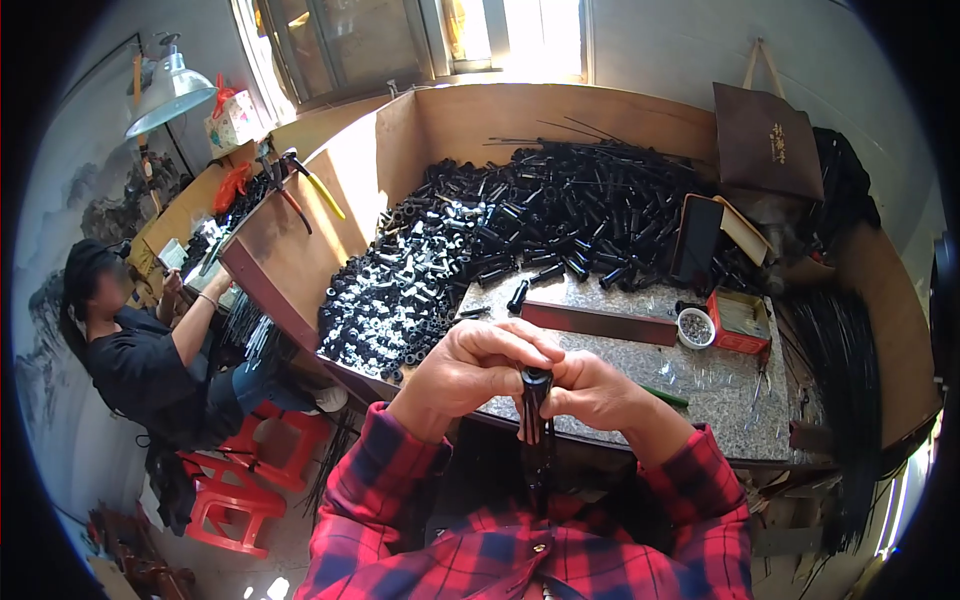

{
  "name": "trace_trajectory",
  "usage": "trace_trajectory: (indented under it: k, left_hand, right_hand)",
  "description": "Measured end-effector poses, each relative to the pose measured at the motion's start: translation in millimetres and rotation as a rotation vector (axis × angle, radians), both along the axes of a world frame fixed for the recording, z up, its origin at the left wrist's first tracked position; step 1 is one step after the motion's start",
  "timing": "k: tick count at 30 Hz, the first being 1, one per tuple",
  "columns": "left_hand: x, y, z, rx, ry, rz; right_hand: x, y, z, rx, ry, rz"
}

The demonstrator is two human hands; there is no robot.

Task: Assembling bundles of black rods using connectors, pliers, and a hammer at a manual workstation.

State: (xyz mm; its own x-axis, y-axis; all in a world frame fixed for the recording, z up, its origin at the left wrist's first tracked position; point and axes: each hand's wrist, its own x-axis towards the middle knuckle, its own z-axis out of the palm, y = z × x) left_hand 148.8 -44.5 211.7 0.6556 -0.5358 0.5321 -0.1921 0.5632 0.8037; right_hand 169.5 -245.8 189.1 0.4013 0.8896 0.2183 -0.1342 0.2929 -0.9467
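Observation:
Close to my chest, a glossy black tubular piece (537, 392) stands roughly upright between my two hands. The fingers of my left hand (455, 368) are closed around its upper end from the left. From the other side, my right hand (598, 397) pinches it with thumb and fingers; the fingertips of both hands meet near the rim. Just beyond lies a speckled stone slab (620, 370) with a dark red bar (598, 323), a small white cup (695, 327) of tiny metal bits and a red box (740, 322). A green stick (665, 397) lies behind my right wrist.
Black tubular parts (590, 210) heap behind the slab, inside wooden walls (560, 110). A phone (695, 240) leans at right, near long black rods (835, 370). Pliers (318, 190) hang on the left partition; beyond it a co-worker (150, 345) sits by red stools (235, 500).

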Motion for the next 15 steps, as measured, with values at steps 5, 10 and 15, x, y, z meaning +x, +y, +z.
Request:
trace_trajectory:
  k: [5, 10, 15]
  left_hand:
    - [-13.8, -11.7, 25.4, 0.147, 0.223, 0.223]
    - [-45.2, -12.6, 36.7, 0.391, 0.245, 0.583]
    - [-54.1, -9.2, 21.5, 0.675, -0.265, 0.971]
  right_hand:
    - [-18.7, -4.4, 19.2, -0.028, 0.128, -0.28]
    - [-39.1, 5.6, 26.9, -0.242, -0.605, -0.762]
    - [-36.5, 19.7, 16.9, -0.108, -0.891, -0.866]
